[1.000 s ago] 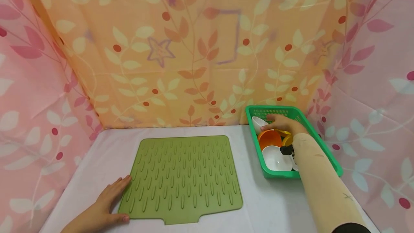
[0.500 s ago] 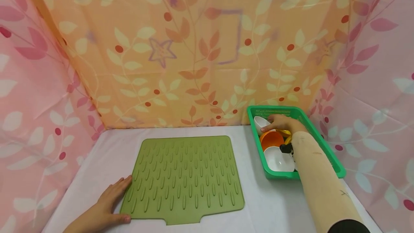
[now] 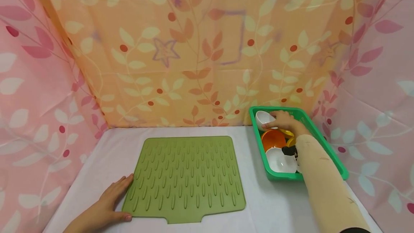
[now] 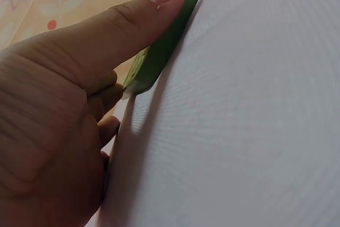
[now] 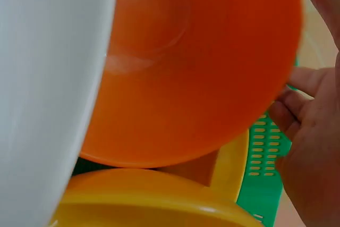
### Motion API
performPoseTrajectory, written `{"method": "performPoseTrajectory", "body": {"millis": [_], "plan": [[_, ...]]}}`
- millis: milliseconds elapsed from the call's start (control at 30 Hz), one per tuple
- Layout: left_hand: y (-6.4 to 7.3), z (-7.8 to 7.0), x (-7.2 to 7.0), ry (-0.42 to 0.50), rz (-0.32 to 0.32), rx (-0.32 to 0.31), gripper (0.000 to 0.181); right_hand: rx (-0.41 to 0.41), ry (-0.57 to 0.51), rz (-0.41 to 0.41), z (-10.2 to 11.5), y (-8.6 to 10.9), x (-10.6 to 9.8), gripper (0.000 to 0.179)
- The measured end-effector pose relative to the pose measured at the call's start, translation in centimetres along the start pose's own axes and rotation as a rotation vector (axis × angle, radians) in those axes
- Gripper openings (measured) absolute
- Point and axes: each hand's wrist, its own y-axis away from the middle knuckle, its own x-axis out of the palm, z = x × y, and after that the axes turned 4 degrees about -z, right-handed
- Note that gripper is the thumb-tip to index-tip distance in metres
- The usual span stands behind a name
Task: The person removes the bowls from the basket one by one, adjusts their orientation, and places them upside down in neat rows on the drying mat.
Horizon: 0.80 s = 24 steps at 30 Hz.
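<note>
At the far end of the green basket [image 3: 260, 146], my right hand [image 3: 286, 122] pinches the rim of a white bowl [image 3: 262, 118], with the thumb at its near side. An orange bowl [image 3: 271, 140] lies just in front of it, and a second white bowl [image 3: 279, 161] fills the near end. Yellow dishware [image 5: 154, 200] shows below the orange bowl in the right wrist view. My left hand [image 3: 108, 201] rests at the left edge of a green ridged mat [image 3: 185, 177], fingers extended. The left wrist view shows its thumb [image 4: 122, 27] over the mat's edge.
A white cloth [image 3: 255, 208] covers the table under the mat and basket. Patterned fabric [image 3: 200, 53] rises behind the table and along both sides. The basket stands right of the mat, close to the back fabric.
My right hand has raised and tilted the far white bowl slightly, so more of it shows above the orange bowl. My left hand stays at the mat's edge; the head view shifts slightly.
</note>
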Motion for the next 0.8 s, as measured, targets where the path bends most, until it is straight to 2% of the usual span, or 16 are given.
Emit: {"method": "performPoseTrajectory", "body": {"millis": [200,467,800], "plan": [[0.1,-0.1,0.0,0.024,-0.001,-0.034,0.113,0.008,-0.034,-0.072,0.7,1.0,-0.9,0.113],[0.1,-0.1,0.0,0.02,-0.002,-0.011,0.113,0.005,-0.044,-0.155,1.2,2.6,-2.0,0.116],[0.1,-0.3,0.0,0.018,0.018,-0.042,0.111,-0.035,-0.032,-0.24,3.7,4.9,-3.7,0.113]]}}
